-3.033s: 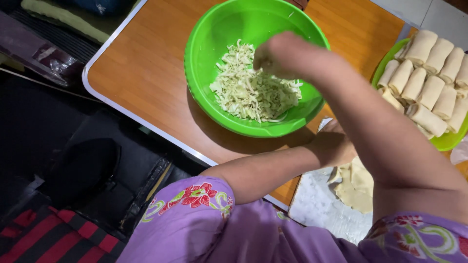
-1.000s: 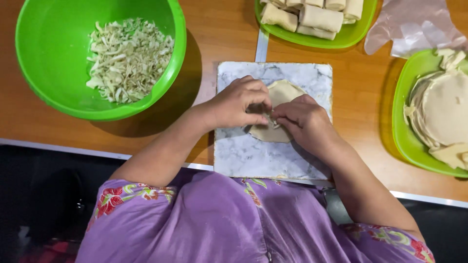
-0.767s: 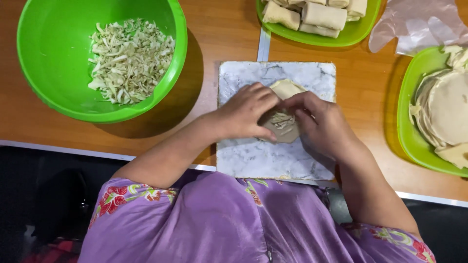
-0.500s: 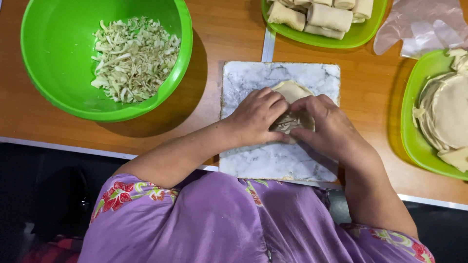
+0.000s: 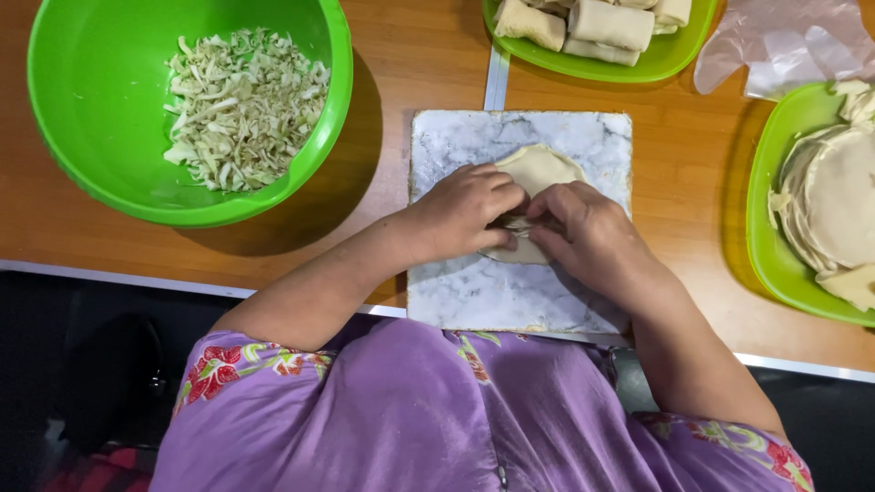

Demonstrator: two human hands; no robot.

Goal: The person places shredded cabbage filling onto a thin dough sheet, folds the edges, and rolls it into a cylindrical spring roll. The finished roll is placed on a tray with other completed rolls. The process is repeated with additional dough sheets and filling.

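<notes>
Both hands meet over a round, pale dough wrapper [image 5: 538, 173] that lies on a white marbled slab [image 5: 474, 292] near the front edge of a wooden table [image 5: 401, 73]. The left hand [image 5: 460, 214] comes in from the left with its fingers curled down, pinching the near edge of the wrapper. The right hand [image 5: 592, 237] comes in from the right, its fingers bent and pressed on the same folded edge, fingertips almost touching those of the left hand. The near part of the wrapper is bunched between the 2 hands, while the far part lies flat and uncovered on the slab. What sits inside the fold is hidden by the fingers.

To the left of the slab stands a large green bowl [image 5: 82, 118] holding shredded pale cabbage [image 5: 241, 105]. Beyond the slab, at the top edge of the view, a green plate [image 5: 656, 64] carries finished rolls [image 5: 611, 23] laid side by side. At the right, another green dish [image 5: 770, 228] holds a stack of flat wrappers [image 5: 834, 200], and a crumpled clear plastic sheet [image 5: 784, 46] lies just behind it. The person wears a purple top [image 5: 410, 419] with a floral trim
</notes>
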